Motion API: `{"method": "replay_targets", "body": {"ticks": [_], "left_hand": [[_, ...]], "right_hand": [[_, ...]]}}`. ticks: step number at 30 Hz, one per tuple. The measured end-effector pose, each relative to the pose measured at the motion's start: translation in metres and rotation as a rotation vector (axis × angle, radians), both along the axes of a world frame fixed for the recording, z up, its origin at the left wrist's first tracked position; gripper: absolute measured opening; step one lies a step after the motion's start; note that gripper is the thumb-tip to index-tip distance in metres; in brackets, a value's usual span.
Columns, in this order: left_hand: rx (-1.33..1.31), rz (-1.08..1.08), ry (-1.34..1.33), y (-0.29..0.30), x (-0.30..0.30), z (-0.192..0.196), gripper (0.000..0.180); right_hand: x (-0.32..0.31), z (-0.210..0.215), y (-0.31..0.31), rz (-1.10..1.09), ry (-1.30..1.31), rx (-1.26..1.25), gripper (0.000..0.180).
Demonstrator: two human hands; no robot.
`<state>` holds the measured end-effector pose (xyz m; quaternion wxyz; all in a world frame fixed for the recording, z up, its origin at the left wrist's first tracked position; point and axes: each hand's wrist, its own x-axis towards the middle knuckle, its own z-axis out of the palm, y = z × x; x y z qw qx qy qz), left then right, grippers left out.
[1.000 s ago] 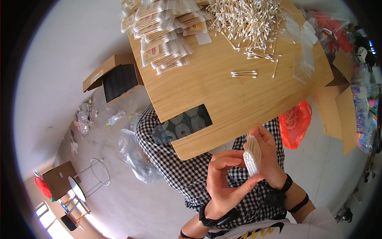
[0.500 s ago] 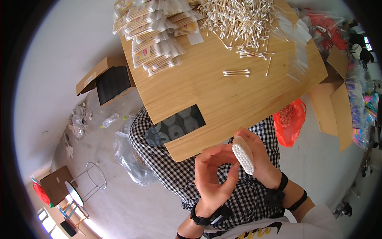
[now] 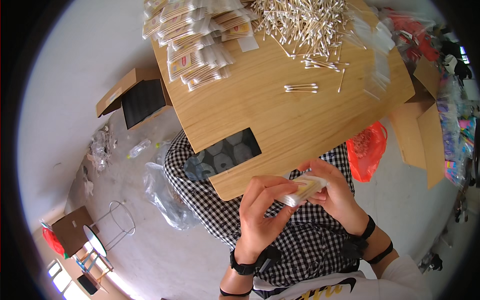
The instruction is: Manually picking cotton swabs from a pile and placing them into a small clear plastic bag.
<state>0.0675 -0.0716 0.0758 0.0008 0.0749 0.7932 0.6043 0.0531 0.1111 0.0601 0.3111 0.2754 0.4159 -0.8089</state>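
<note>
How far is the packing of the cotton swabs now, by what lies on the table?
Done: a stack of filled packets lies at the table's far left. In hand: the left hand and right hand both hold one small packet of swabs over the lap. Left: a big heap of loose swabs and a few single ones, with empty clear bags beside them.

This looks like a small hand-packing workroom, not a home. A wooden table (image 3: 280, 115) carries a loose heap of cotton swabs (image 3: 305, 22) and, beside it, a stack of filled clear packets (image 3: 195, 45). Open cardboard boxes (image 3: 135, 97) sit on the bare grey floor (image 3: 75, 75), with crumpled plastic bags (image 3: 165, 192) and a red bag (image 3: 367, 150) lying near the table's edge.
</note>
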Motion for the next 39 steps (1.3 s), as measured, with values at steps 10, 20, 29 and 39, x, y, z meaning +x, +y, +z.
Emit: {"method": "replay_targets", "body": {"ticks": [10, 20, 29, 39], "left_hand": [[0.642, 0.265, -0.394, 0.013, 0.011, -0.005, 0.031], [0.688, 0.132, -0.412, 0.017, 0.017, -0.003, 0.029], [0.628, -0.018, -0.438, 0.002, 0.019, 0.008, 0.034], [0.272, -0.011, -0.229, 0.003, 0.017, 0.007, 0.038]], "right_hand": [[0.009, 0.009, -0.003, 0.053, 0.947, 0.606, 0.024], [0.011, 0.007, 0.002, -0.054, 0.927, 0.638, 0.013], [0.011, 0.008, 0.014, -0.044, 1.074, 0.788, 0.012], [-0.004, 0.013, 0.017, 0.138, 1.410, 0.694, 0.012]]}}
